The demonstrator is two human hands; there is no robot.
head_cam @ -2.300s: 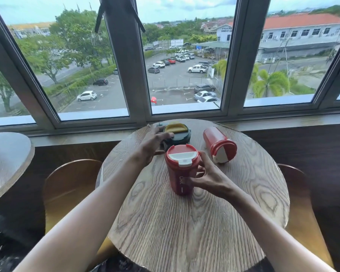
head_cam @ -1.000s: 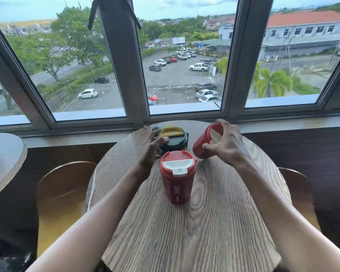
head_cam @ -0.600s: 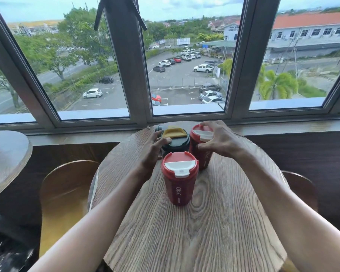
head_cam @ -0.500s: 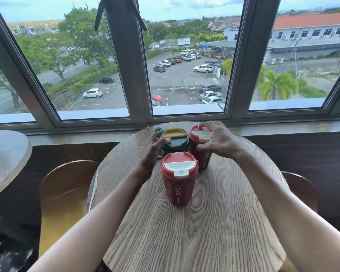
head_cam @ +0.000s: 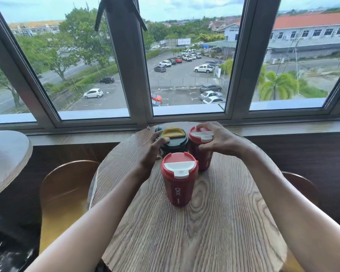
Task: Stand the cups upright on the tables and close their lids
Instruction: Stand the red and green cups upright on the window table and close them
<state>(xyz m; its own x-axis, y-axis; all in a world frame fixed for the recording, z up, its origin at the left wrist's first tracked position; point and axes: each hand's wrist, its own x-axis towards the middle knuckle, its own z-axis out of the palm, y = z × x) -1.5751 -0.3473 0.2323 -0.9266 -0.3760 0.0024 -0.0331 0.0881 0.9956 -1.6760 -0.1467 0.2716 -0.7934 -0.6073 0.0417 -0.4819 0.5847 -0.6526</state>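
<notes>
Your right hand [head_cam: 218, 139] has its grip wrapped over the white-flapped lid of the far red plastic cup [head_cam: 201, 152], probably to press it closed, while your left hand [head_cam: 152, 152] clasps the dark green cup with the yellow flap [head_cam: 174, 141], likely steadying it. Both forearms reach up from the lower corners across the round wood-grain surface [head_cam: 214, 222], flanking the near red cup [head_cam: 178, 178], upright and closed at centre frame.

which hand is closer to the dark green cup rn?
Left. The left hand grips the dark green cup from its left side, thumb on the lid. The right hand is on the far red cup just right of it.
</notes>
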